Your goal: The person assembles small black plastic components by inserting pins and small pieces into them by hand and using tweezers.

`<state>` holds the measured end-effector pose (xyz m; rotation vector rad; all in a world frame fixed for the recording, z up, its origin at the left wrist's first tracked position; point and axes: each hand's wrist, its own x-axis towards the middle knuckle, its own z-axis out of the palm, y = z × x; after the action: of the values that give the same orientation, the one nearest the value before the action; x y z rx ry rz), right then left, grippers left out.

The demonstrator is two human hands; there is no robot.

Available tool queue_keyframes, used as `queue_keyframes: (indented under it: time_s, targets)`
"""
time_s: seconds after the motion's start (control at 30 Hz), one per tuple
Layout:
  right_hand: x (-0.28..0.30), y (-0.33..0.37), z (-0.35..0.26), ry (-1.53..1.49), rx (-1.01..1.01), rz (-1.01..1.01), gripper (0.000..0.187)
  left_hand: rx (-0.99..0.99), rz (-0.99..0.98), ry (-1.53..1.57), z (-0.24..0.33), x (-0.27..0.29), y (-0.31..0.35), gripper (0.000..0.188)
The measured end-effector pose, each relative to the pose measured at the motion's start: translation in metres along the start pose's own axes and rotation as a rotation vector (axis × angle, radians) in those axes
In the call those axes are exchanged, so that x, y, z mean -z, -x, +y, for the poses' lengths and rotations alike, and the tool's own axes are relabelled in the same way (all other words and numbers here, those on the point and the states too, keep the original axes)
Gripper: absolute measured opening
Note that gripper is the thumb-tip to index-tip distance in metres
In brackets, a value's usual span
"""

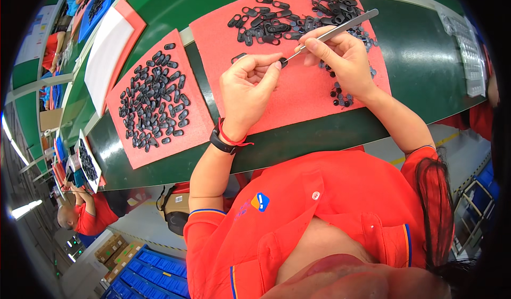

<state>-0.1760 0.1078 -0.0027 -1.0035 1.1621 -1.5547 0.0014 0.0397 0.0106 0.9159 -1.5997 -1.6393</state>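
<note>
My left hand pinches a small black part between thumb and fingertips, above the large pink foam mat. In my right hand is a pair of metal tweezers, slanting down to the left with the tips at that part. My fingers hide much of the part, so its exact shape cannot be made out. Beyond my hands, a pile of oblong black pieces with ring-shaped openings lies on the mat. Small round dark discs are scattered near my right wrist.
A second pink mat to the left bears many small black oval pieces. White and pink foam sheets lie beyond it on the green table. A clear plastic tray is at right. Another person works at far left.
</note>
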Motion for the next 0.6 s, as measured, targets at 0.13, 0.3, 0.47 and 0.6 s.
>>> queue_keyframes:
  time_s: [0.13,0.3,0.47,0.6]
  targets:
    - [-0.0008,0.001,-0.0014,0.042,0.014,-0.001,0.015,0.009,-0.01,0.008,-0.0009,0.0002,-0.0003,0.014]
    - [-0.002,0.0021,-0.0011,0.216,0.137,-0.025,0.014,0.061,-0.047,0.014,-0.0005,0.0029,-0.0005,0.018]
    - [0.0024,0.0011,-0.0025,0.444,0.34,-0.094,0.013,0.051,-0.038,0.039,-0.0006,0.0026,-0.0021,0.015]
    - [0.0037,0.0014,-0.0013,0.314,0.32,-0.071,0.014,0.097,-0.033,0.093,0.0005,0.0056,-0.005,0.016]
